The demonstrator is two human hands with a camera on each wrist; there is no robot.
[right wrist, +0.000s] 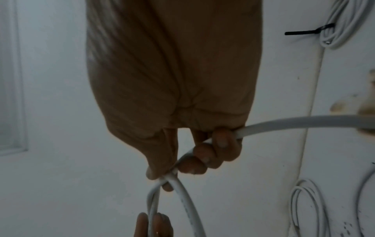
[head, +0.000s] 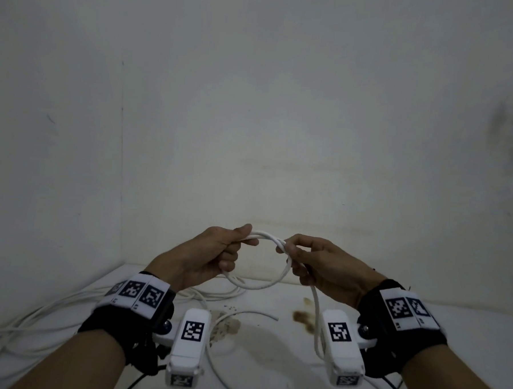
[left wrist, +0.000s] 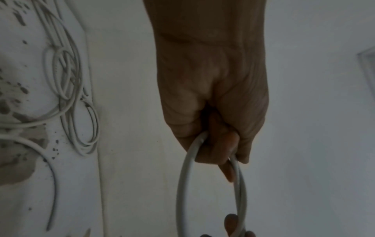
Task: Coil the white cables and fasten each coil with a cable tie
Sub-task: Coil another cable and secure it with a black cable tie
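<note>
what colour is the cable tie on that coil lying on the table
Black: the thin plastic cable tie on the coiled white cable, clearest in the right wrist view.

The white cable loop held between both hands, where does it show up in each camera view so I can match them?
Head: the cable loop hangs at lower centre, between the left hand and the right hand.
Left wrist: it drops from the fingers at lower centre-right.
Right wrist: it hangs below the fingers at bottom centre, its tail running off right.
Shared landmark: the loose white cables on the stained table.
</note>
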